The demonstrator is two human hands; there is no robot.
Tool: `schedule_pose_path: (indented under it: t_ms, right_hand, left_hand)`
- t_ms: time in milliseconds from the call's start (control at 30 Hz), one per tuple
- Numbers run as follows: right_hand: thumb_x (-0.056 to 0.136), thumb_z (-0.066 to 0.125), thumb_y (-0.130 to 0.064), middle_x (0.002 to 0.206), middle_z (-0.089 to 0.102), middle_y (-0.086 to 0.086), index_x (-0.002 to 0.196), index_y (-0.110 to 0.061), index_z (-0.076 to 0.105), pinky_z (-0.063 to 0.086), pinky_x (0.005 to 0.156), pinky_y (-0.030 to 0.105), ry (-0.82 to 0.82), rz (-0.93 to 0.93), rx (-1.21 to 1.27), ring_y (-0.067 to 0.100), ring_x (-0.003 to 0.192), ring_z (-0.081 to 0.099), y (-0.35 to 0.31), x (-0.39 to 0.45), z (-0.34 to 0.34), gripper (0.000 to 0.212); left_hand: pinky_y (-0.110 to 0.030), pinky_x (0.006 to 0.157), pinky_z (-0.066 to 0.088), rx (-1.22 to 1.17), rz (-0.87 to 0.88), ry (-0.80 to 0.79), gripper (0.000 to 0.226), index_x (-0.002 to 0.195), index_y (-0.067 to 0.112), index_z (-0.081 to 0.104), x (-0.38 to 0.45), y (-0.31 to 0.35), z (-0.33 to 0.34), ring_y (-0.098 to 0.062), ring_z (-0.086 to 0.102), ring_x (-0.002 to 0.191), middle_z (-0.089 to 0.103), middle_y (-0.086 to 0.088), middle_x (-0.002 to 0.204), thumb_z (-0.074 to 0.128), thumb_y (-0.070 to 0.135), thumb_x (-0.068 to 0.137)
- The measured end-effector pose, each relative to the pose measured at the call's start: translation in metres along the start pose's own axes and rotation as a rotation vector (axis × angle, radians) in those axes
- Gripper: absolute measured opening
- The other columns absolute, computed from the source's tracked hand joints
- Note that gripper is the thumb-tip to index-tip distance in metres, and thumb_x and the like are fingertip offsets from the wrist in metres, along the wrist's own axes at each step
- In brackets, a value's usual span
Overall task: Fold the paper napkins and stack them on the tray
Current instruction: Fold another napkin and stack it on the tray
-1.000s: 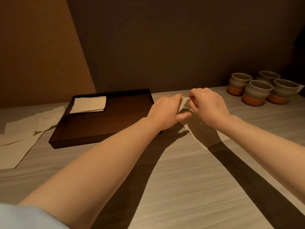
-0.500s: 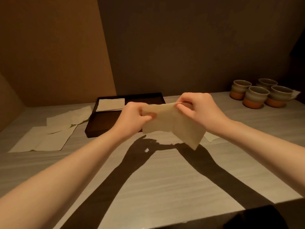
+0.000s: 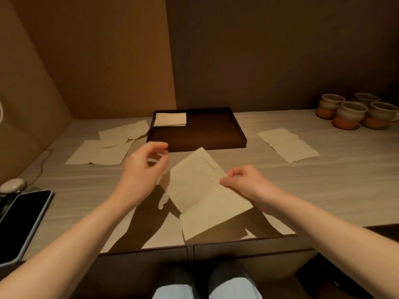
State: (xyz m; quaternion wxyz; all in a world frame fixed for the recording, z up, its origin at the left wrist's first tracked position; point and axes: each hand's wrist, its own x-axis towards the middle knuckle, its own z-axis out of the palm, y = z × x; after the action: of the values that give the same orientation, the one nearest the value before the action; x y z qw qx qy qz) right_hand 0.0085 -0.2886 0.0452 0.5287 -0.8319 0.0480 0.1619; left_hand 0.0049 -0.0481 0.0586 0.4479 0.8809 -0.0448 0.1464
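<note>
Broadly, a pale wood-grain table [image 3: 302, 190] fills the view. At its far side sits a dark brown rectangular tray [image 3: 216, 130], holding one small stack of folded cream napkins [image 3: 170, 119] in its back-left corner. Unfolded cream paper napkins [image 3: 105, 147] lie left of the tray, another unfolded napkin [image 3: 288, 144] to its right. Near the front edge, a cream paper napkin [image 3: 200, 190] is held up, opened out; the right hand [image 3: 241, 180] pinches its right edge, while the left hand [image 3: 142, 169] hovers just beside it, fingers loosely curled, holding nothing. Most folding seemingly remains.
</note>
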Motion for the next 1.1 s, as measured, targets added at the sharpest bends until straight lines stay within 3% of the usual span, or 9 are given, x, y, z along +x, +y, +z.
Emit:
schedule_pose_path:
  t_ms: [200, 433, 500, 600, 700, 800, 900, 1000, 1100]
  right_hand:
    - [0.089, 0.062, -0.010, 0.087, 0.073, 0.015, 0.088, -0.006, 0.067, 0.054, 0.064, 0.035, 0.078, 0.091, 0.042, 0.026, 0.076, 0.070, 0.035, -0.006, 0.027, 0.006]
    - [0.092, 0.058, -0.017, 0.087, 0.073, 0.009, 0.094, -0.014, 0.068, 0.056, 0.074, 0.039, 0.097, 0.011, -0.087, 0.026, 0.083, 0.070, 0.043, -0.014, 0.020, 0.010]
    - [0.094, 0.056, -0.017, 0.086, 0.072, 0.003, 0.099, -0.020, 0.065, 0.059, 0.072, 0.037, 0.156, -0.106, -0.263, 0.018, 0.079, 0.069, 0.048, -0.014, 0.013, 0.011]
    - [0.096, 0.054, -0.019, 0.115, 0.064, -0.004, 0.126, -0.024, 0.054, 0.053, 0.083, 0.024, 0.173, -0.401, -0.588, 0.005, 0.098, 0.059, 0.057, -0.020, 0.003, 0.031]
    - [0.093, 0.051, -0.029, 0.144, 0.044, -0.009, 0.148, -0.028, 0.032, 0.039, 0.108, 0.026, -0.114, -0.696, -0.880, 0.001, 0.129, 0.040, 0.065, -0.031, -0.006, 0.058]
    - [0.086, 0.048, -0.034, 0.159, 0.023, -0.008, 0.155, -0.031, 0.012, 0.015, 0.120, 0.025, -0.328, -0.759, -1.085, 0.002, 0.146, 0.015, 0.076, -0.040, -0.013, 0.078]
    - [0.083, 0.054, -0.031, 0.161, 0.018, -0.008, 0.156, -0.030, 0.006, 0.003, 0.117, 0.017, -0.342, -0.815, -1.149, 0.003, 0.146, 0.011, 0.085, -0.045, -0.017, 0.087]
    - [0.084, 0.058, -0.025, 0.155, 0.028, -0.007, 0.155, -0.030, 0.013, 0.009, 0.114, 0.015, -0.329, -0.878, -1.142, 0.007, 0.143, 0.021, 0.087, -0.045, -0.015, 0.084]
    - [0.089, 0.056, -0.028, 0.151, 0.033, -0.007, 0.154, -0.028, 0.018, 0.024, 0.112, 0.018, -0.286, -0.899, -1.088, 0.007, 0.137, 0.029, 0.090, -0.040, -0.013, 0.075]
  left_hand:
    - [-0.024, 0.105, 0.034, 0.289, 0.209, -0.386, 0.060, 0.135, 0.035, 0.044, -0.071, -0.020, 0.019, 0.007, 0.036, 0.124, 0.045, 0.019, 0.133, 0.027, 0.067, 0.087]
    - [-0.020, 0.114, -0.009, 0.576, 0.375, -0.618, 0.069, 0.151, 0.034, 0.019, -0.093, -0.041, 0.025, 0.004, -0.004, 0.142, 0.013, 0.018, 0.158, 0.028, 0.070, 0.092]
    - [-0.019, 0.110, -0.016, 0.615, 0.392, -0.648, 0.071, 0.151, 0.035, 0.012, -0.094, -0.044, 0.024, 0.005, -0.009, 0.141, 0.004, 0.019, 0.158, 0.030, 0.070, 0.091]
    - [-0.023, 0.112, -0.017, 0.660, 0.437, -0.665, 0.077, 0.151, 0.037, 0.006, -0.093, -0.051, 0.022, 0.005, -0.014, 0.141, -0.003, 0.021, 0.158, 0.031, 0.073, 0.088]
    - [-0.029, 0.114, -0.016, 0.687, 0.463, -0.705, 0.081, 0.151, 0.038, 0.003, -0.091, -0.057, 0.021, 0.005, -0.018, 0.140, -0.007, 0.022, 0.157, 0.035, 0.075, 0.086]
    - [-0.032, 0.116, -0.010, 0.691, 0.526, -0.698, 0.077, 0.151, 0.039, 0.007, -0.093, -0.064, 0.016, 0.004, -0.013, 0.142, -0.004, 0.022, 0.156, 0.043, 0.065, 0.088]
    - [-0.036, 0.119, 0.007, 0.633, 0.587, -0.595, 0.064, 0.147, 0.035, 0.027, -0.096, -0.071, 0.013, 0.000, 0.009, 0.144, 0.020, 0.017, 0.155, 0.053, 0.048, 0.090]
    - [-0.039, 0.114, 0.029, 0.553, 0.614, -0.470, 0.047, 0.133, 0.027, 0.050, -0.100, -0.070, 0.016, -0.006, 0.038, 0.135, 0.051, 0.009, 0.140, 0.057, 0.033, 0.086]
    - [-0.036, 0.114, 0.030, 0.515, 0.642, -0.415, 0.036, 0.123, 0.023, 0.058, -0.100, -0.066, 0.022, -0.009, 0.051, 0.123, 0.061, 0.006, 0.125, 0.055, 0.029, 0.087]
